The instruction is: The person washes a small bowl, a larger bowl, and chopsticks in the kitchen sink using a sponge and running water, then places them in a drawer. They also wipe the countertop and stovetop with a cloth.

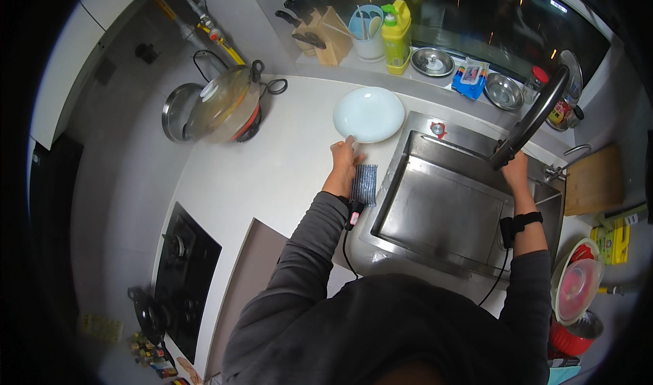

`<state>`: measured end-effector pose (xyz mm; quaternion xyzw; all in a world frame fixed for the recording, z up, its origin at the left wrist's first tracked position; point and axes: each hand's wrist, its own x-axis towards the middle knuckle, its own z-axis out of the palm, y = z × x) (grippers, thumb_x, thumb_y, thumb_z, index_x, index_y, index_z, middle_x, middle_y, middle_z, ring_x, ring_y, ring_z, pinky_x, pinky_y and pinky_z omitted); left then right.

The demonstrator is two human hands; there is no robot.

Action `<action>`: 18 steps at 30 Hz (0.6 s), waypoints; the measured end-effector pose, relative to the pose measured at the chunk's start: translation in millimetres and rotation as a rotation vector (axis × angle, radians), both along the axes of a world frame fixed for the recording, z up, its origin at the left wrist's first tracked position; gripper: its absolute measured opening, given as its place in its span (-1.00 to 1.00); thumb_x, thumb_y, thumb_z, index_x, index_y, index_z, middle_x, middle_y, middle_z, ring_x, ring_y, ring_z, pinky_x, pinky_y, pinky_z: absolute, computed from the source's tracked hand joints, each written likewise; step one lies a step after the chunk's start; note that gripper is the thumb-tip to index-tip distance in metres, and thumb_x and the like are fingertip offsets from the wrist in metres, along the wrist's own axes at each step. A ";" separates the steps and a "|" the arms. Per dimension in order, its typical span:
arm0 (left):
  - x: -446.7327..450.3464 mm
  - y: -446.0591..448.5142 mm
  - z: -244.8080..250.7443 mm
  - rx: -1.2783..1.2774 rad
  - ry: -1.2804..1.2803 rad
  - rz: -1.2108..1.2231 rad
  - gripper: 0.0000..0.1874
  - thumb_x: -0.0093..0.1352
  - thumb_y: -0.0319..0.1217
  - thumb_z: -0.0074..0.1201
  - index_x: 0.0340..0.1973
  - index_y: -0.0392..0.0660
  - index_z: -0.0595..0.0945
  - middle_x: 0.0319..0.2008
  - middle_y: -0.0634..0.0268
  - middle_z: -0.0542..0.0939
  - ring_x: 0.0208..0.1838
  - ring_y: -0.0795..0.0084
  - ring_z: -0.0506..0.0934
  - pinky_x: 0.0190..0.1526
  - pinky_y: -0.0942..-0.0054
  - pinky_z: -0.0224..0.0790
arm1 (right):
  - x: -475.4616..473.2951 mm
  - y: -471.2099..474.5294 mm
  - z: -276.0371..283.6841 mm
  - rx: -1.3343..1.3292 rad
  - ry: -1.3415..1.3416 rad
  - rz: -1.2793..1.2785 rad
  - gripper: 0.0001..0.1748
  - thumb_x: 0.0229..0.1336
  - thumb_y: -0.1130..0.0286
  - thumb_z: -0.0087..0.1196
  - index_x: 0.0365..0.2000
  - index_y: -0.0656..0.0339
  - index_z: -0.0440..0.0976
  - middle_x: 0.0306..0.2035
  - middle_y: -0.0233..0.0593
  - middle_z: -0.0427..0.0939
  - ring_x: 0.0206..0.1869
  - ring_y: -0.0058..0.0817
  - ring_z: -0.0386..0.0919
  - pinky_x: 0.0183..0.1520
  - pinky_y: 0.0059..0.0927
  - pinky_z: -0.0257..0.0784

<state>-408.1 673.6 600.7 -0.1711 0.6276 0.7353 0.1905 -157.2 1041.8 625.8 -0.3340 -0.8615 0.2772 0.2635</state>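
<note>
A pale, glossy plate (368,114) rests on the white countertop left of the sink. My left hand (345,161) is at its near rim, a fingertip touching or almost touching the edge, the thumb held apart. Just right of that wrist lies a folded grey-blue striped cloth (365,183). Across the steel sink (444,201), my right hand (516,169) reaches behind the dark curved faucet (530,114), near its base. The faucet neck covers those fingers, so their grip is hidden. No water stream shows from the spout.
A wooden knife block (329,35), a yellow pump bottle (396,40) and steel bowls (504,91) line the windowsill. A lidded pan (224,104) stands on the left counter, a black cooktop (189,283) nearer me. Colanders (576,283) sit at right. Cords hang from both wristbands.
</note>
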 end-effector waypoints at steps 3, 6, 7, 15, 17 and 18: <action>15.5 -15.9 -7.2 -0.073 0.010 -0.009 -0.67 0.32 -0.27 0.07 -0.12 -0.20 0.42 -0.13 0.20 0.36 -0.04 0.29 0.33 -0.24 0.22 0.44 | 3.9 3.4 -3.9 0.036 0.043 0.006 -0.88 -0.23 0.60 -0.04 -0.60 0.44 0.48 -0.50 0.23 0.51 -0.37 0.11 0.53 -0.33 -0.10 0.40; 34.6 -36.3 -10.8 -0.153 0.065 -0.052 -0.83 0.29 -0.26 0.07 -0.31 0.02 0.44 -0.34 0.39 0.35 -0.21 0.45 0.33 -0.24 0.31 0.39 | 5.6 25.4 -17.5 0.134 0.021 0.091 -0.83 -0.21 0.53 -0.02 -0.53 0.40 0.51 -0.51 0.15 0.53 -0.40 0.08 0.53 -0.32 -0.08 0.39; 41.3 -45.0 -8.4 -0.151 0.085 -0.066 -0.86 0.29 -0.27 0.06 -0.36 0.01 0.44 -0.39 0.43 0.34 -0.28 0.49 0.34 -0.24 0.32 0.39 | 1.9 32.2 -27.3 0.121 0.065 0.112 -0.79 -0.21 0.50 -0.01 -0.48 0.39 0.52 -0.51 0.11 0.54 -0.40 0.06 0.53 -0.31 -0.08 0.39; 115.1 -148.1 11.7 -0.425 0.338 0.197 -0.59 0.35 -0.36 0.03 0.04 -0.30 0.37 0.00 0.16 0.38 -0.06 0.35 0.50 -0.15 0.40 0.47 | -6.0 90.5 -94.2 -0.649 0.150 0.246 -0.76 0.20 0.28 0.14 -0.37 0.30 0.53 -0.54 -0.29 0.57 -0.55 -0.56 0.51 -0.49 -0.58 0.41; 132.7 -188.9 4.2 -0.522 0.393 0.282 -0.64 0.29 -0.37 0.06 -0.05 -0.28 0.45 -0.02 0.05 0.34 -0.14 0.28 0.50 -0.14 0.37 0.42 | -1.0 82.0 -92.2 -0.665 0.136 0.296 -0.70 0.24 0.24 0.11 -0.33 0.35 0.47 -0.42 -0.26 0.58 -0.40 -0.59 0.55 -0.35 -0.67 0.45; 142.1 -209.1 -2.7 -0.490 0.401 0.334 -0.69 0.29 -0.39 0.06 -0.10 -0.28 0.48 -0.09 0.05 0.40 -0.14 0.28 0.50 -0.12 0.35 0.41 | 1.9 73.9 -89.1 -0.693 0.211 0.363 -0.61 0.24 0.16 0.11 -0.27 0.38 0.49 -0.27 -0.25 0.59 -0.26 -0.61 0.55 -0.21 -0.61 0.46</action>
